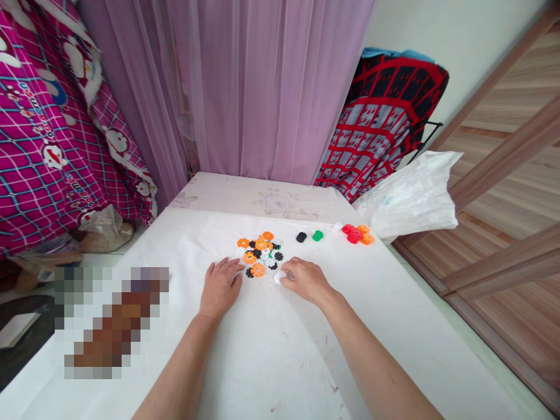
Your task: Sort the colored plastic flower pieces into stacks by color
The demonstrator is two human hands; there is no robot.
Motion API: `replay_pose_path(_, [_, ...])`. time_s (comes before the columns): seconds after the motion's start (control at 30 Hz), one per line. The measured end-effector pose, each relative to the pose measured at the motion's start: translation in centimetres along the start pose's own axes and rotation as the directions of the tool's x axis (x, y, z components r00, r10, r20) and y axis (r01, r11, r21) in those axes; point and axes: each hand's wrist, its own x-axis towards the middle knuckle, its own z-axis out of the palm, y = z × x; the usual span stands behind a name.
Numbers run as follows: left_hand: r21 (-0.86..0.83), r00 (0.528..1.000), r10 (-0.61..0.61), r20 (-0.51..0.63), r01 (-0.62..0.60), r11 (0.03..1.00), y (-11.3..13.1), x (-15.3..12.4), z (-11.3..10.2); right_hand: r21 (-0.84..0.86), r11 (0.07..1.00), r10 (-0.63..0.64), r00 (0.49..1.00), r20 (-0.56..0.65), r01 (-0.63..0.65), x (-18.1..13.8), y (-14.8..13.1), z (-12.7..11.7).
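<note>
While fingers [283,279] pinch 1 white disc [278,277], a plastic bag [411,198] lies nearby.

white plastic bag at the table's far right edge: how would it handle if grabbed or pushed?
The white plastic bag looks thin and crumpled, so probably floppy and light, deforming rather than sliding as one piece. It overhangs the table edge, so a push might tip it off. Its contents cannot be seen, so weight is uncertain.

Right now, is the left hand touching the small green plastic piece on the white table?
No, the left hand lies flat beside the pile of orange, black and white plastic discs, while the small green plastic piece sits apart, farther back.
</note>
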Motion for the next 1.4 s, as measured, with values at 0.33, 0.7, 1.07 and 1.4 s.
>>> replay_pose_path(0.33, [-0.009,1.0,-0.013,0.005,0.013,1.0,0.3,-0.1,-0.3,-0.02,0.999,0.049,0.997,-0.057,-0.05,2.9,-0.2,0.1])
replay_pose_path(0.7, [-0.003,1.0,-0.004,-0.013,0.004,1.0,0.4,-0.1,-0.2,-0.106,0.992,0.073,0.997,-0.015,-0.074,6.0,-2.4,1.8])
replay_pose_path(1.07, [-0.025,1.0,-0.001,-0.023,0.0,1.0,0.4,-0.1,-0.2,0.049,0.992,0.116,0.993,-0.024,-0.115,3.2,0.0,-0.8])
replay_pose_path(1.4, [-0.003,1.0,0.009,-0.02,-0.009,1.0,0.2,-0.1,-0.1,0.071,0.997,0.038,0.999,-0.005,-0.037,0.2,-0.5,-0.4])
